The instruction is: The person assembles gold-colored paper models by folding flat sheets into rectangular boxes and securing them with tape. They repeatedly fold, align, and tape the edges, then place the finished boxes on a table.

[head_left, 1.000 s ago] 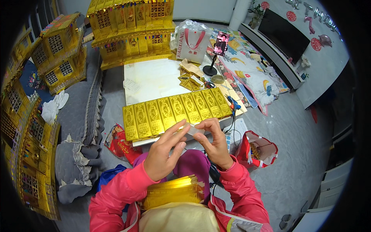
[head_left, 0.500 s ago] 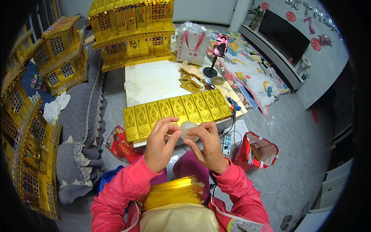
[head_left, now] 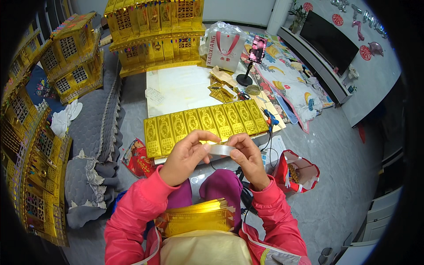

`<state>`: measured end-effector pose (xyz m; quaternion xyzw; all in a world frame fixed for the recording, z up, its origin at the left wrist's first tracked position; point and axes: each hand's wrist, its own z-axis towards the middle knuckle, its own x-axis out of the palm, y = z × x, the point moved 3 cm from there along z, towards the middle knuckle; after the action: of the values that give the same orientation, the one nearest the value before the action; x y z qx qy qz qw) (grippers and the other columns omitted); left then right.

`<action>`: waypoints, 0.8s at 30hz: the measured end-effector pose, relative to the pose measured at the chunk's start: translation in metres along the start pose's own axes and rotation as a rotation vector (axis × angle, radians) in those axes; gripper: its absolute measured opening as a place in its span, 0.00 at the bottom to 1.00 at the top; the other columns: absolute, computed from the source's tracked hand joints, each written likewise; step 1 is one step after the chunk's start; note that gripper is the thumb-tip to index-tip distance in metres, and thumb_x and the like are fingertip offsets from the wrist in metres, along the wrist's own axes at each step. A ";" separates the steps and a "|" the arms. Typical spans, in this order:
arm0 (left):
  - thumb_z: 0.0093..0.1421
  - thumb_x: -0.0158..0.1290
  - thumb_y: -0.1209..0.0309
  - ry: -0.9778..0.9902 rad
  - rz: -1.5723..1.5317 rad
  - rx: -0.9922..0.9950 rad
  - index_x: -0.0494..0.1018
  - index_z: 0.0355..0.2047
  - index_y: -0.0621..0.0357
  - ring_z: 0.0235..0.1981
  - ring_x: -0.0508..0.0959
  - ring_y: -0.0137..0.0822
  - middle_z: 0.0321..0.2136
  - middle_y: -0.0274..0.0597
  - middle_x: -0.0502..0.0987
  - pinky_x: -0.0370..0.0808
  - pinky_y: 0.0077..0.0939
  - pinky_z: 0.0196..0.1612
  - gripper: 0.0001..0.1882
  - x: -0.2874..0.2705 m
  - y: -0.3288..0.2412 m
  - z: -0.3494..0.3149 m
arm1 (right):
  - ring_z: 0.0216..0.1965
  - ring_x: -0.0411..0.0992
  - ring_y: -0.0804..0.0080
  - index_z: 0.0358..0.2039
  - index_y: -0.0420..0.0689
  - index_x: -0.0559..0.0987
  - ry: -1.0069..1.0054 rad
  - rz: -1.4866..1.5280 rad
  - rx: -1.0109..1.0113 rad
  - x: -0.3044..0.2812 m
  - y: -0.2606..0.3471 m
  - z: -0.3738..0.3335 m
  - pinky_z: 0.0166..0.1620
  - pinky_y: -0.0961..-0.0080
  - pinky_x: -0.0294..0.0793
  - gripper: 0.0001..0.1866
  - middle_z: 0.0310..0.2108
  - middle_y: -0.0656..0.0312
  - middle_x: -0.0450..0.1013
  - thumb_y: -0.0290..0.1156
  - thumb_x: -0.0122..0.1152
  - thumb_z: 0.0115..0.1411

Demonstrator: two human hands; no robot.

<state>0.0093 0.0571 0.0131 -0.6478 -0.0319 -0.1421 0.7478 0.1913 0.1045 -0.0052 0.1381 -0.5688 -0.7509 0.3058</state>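
Between my two hands is a roll of clear tape (head_left: 221, 150), turned edge-on above the near edge of the table. My left hand (head_left: 187, 154) pinches its left side with thumb and fingers. On the other side my right hand (head_left: 249, 158) grips the roll with bent fingers, the thumb at its lower right. Just beyond the hands lies a row of gold printed card panels (head_left: 194, 126), set side by side along the table. A stack of gold card sheets (head_left: 196, 216) rests on my lap.
Gold paper houses (head_left: 154, 31) stand at the back and along the left. On the white table (head_left: 176, 90) are scraps and scissors; a phone on a stand (head_left: 245, 79) and a paper bag (head_left: 225, 51) are behind. A blue glue gun (head_left: 270, 117) with cable lies right, above a red bag (head_left: 296, 170).
The tape roll has turned from showing its round face to edge-on. My right hand has shifted slightly right and now grips its right side.
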 end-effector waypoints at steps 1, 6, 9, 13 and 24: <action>0.66 0.47 0.74 0.035 0.060 -0.057 0.72 0.46 0.63 0.32 0.73 0.23 0.41 0.40 0.76 0.72 0.18 0.38 0.11 -0.001 0.000 0.001 | 0.44 0.69 0.77 0.46 0.39 0.69 0.028 0.037 0.029 -0.001 -0.001 0.000 0.48 0.79 0.68 0.12 0.41 0.64 0.69 0.31 0.56 0.67; 0.64 0.49 0.74 0.101 -0.016 -0.224 0.72 0.44 0.62 0.29 0.76 0.24 0.37 0.37 0.77 0.73 0.17 0.34 0.09 -0.003 0.001 0.002 | 0.44 0.69 0.77 0.46 0.39 0.69 0.096 0.114 0.090 0.001 -0.002 -0.001 0.48 0.78 0.68 0.12 0.41 0.63 0.69 0.31 0.56 0.67; 0.64 0.51 0.73 0.125 -0.036 -0.263 0.71 0.45 0.62 0.31 0.77 0.23 0.39 0.38 0.76 0.76 0.18 0.35 0.10 -0.005 0.003 0.002 | 0.42 0.70 0.75 0.44 0.40 0.69 0.093 0.064 0.112 0.001 -0.002 -0.001 0.49 0.77 0.68 0.14 0.41 0.61 0.69 0.34 0.58 0.66; 0.64 0.53 0.73 0.135 -0.056 -0.264 0.69 0.45 0.64 0.32 0.77 0.23 0.38 0.39 0.76 0.78 0.19 0.36 0.10 -0.006 0.008 0.002 | 0.43 0.68 0.77 0.45 0.40 0.69 0.104 0.065 0.122 0.003 -0.003 -0.001 0.49 0.78 0.67 0.13 0.41 0.62 0.69 0.33 0.58 0.66; 0.61 0.55 0.76 0.121 0.011 -0.238 0.67 0.44 0.62 0.31 0.74 0.21 0.37 0.35 0.72 0.78 0.21 0.38 0.12 -0.007 0.015 0.001 | 0.45 0.66 0.77 0.45 0.39 0.70 0.094 -0.044 0.076 0.007 -0.002 -0.004 0.51 0.77 0.66 0.12 0.40 0.63 0.68 0.30 0.58 0.65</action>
<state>0.0064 0.0610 -0.0029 -0.7222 0.0341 -0.1794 0.6672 0.1875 0.0975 -0.0077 0.1972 -0.5785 -0.7281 0.3103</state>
